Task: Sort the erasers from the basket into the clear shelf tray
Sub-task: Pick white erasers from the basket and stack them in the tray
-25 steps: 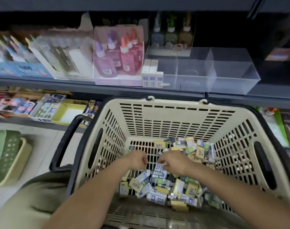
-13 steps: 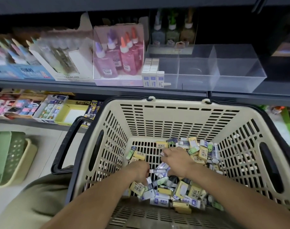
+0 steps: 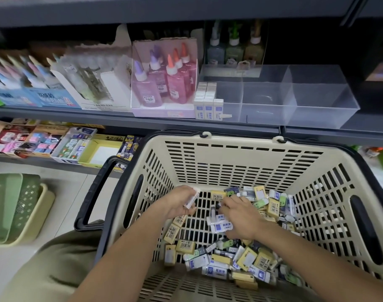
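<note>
both hands work inside the cream slotted plastic basket [image 3: 229,149], which sits in front of and below the grey shelf [image 3: 99,118]. the left hand [image 3: 177,203] has its grip curled round a narrow white eraser [image 3: 192,199], held above the basket floor. the right hand [image 3: 243,216] has its grip closed over a small cluster of white-and-blue sleeved erasers [image 3: 220,226] near the middle of the floor. the mixed heap of yellow, white and green erasers [image 3: 236,258] lies along the right and near sides of the basket. the clear plastic shelf tray [image 3: 317,99] stands on the shelf above, with a row of upright white-and-blue erasers [image 3: 208,105] in its left compartment. likely faults: several pieces gathered under one grip are loosely held, so one may slip on the lift and drop back into the heap or outside the basket. an eraser of another kind may be swept up with the cluster and land in the wrong compartment. a hurried placement may topple the standing row. a reach over the far basket wall may brush the pink glue bottles [image 3: 162,83] just beside the tray.
</note>
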The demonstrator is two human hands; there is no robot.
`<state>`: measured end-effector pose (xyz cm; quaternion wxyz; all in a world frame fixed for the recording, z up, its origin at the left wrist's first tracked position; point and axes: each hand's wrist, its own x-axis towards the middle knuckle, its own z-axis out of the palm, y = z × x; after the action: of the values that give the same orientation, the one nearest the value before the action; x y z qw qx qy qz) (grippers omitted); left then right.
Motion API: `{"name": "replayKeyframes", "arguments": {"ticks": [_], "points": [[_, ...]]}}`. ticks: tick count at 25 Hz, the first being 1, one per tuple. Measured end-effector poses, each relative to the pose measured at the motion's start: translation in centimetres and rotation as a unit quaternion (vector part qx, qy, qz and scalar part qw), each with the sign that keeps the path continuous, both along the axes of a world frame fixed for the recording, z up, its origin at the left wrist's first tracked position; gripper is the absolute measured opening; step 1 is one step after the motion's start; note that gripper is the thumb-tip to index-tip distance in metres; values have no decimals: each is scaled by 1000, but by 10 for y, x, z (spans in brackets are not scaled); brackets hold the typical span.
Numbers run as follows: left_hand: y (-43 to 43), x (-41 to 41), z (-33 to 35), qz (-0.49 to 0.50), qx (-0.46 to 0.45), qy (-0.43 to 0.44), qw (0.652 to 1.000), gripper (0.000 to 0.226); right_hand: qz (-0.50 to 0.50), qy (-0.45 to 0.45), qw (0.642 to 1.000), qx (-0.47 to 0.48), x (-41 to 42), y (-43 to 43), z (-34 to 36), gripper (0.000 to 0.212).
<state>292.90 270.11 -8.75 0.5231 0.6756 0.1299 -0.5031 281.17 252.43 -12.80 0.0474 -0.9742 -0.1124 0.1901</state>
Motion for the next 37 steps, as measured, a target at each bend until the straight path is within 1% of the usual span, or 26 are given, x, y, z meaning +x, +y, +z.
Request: {"name": "replayKeyframes", "arguments": {"ticks": [2,3,5,6,8,9,11,12,14,17,21,24,26,29,31,33,35,37], "points": [[-3,3,1,32,-10,5,999,27,-79,11,995,61,4,-3,9,65],[-4,4,1,44,-10,-1,999,26,-121,12,988,95,7,-3,14,61],[-2,5,1,49,-8,-13,999,18,-192,3,968,158,12,-4,25,46],[-2,4,3,38,-13,-8,999,16,-232,-1,952,197,14,-3,30,38],[-3,-2,7,8,-60,31,998,21,-305,2,914,267,17,1,38,33],[-6,-6,9,4,-100,60,993,25,-329,0,901,282,18,4,42,34],[-13,-14,14,27,-174,92,980,28,-354,-11,893,278,18,12,46,38],[-17,-16,15,37,-189,84,978,27,-360,-15,892,273,18,14,49,41],[-22,-19,18,46,-177,42,982,32,-362,-7,890,278,19,13,55,44],[-24,-19,21,36,-140,7,990,26,-346,13,888,302,21,2,68,36],[-32,-20,32,-29,-150,-11,988,20,-342,34,857,383,25,-10,89,16],[-36,-9,46,-7,-172,-57,983,13,-362,27,828,427,29,-22,107,16],[-37,1,59,3,-193,-101,976,8,-357,3,822,443,35,-30,124,15],[-41,12,82,5,-205,-173,963,12,-336,-47,820,461,46,-38,146,10],[-46,20,100,6,-204,-230,952,14,-317,-73,828,456,54,-41,160,7],[-51,31,119,27,-203,-289,935,15,-303,-93,835,450,65,-46,175,9],[-55,43,137,60,-212,-331,918,16,-304,-123,824,462,80,-52,189,14],[-60,55,151,88,-233,-351,903,16,-324,-174,805,466,98,-59,203,18]]}}
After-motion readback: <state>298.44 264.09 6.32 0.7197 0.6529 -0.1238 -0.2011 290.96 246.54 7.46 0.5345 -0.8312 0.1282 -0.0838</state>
